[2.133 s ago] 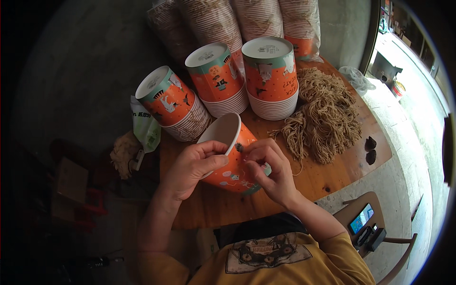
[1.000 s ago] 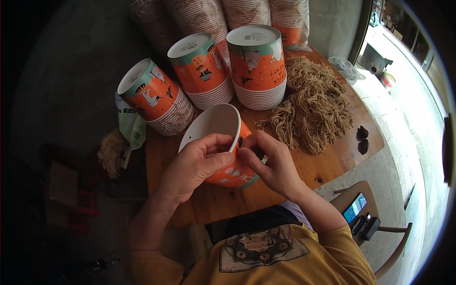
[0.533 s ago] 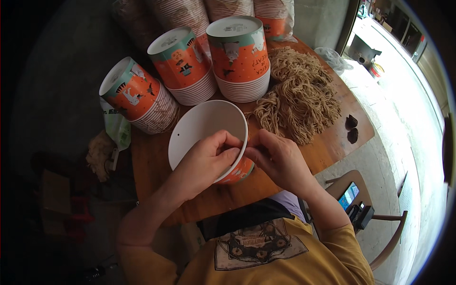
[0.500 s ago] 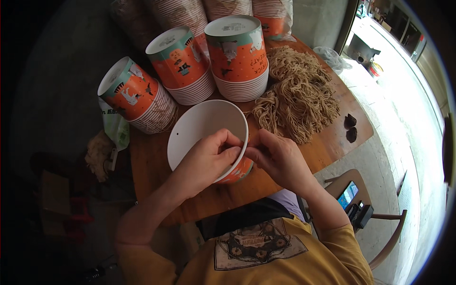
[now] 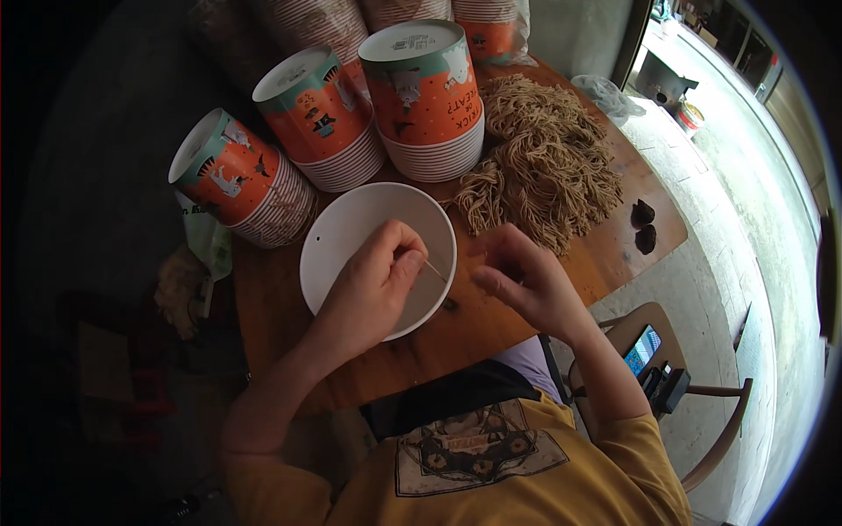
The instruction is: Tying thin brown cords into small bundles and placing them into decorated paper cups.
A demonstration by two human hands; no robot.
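A white paper bucket (image 5: 346, 230) stands on the table in front of me with its mouth tilted up toward me and a small dark hole in its left wall. Inside its mouth, my left hand (image 5: 373, 279) pinches the end of a thin tan cord (image 5: 435, 270), which runs to the bucket's right wall near the rim. My right hand (image 5: 531, 282) hovers just outside that rim, thumb and curled fingers apart, with nothing visible between them. Beyond it lies a heap of tan twisted cords (image 5: 553, 167).
Stacks of upturned orange-and-teal paper buckets (image 5: 425, 96) line the far side of the wooden table (image 5: 631, 263), with bagged stacks behind. Two small dark lumps (image 5: 645, 226) lie near the right edge. A chair (image 5: 645, 329) at the right holds a phone (image 5: 643, 348).
Both hands were together at the bucket's right rim. My right hand has come away to the right, while my left has drawn inward with the cord. The bucket has tipped more toward me.
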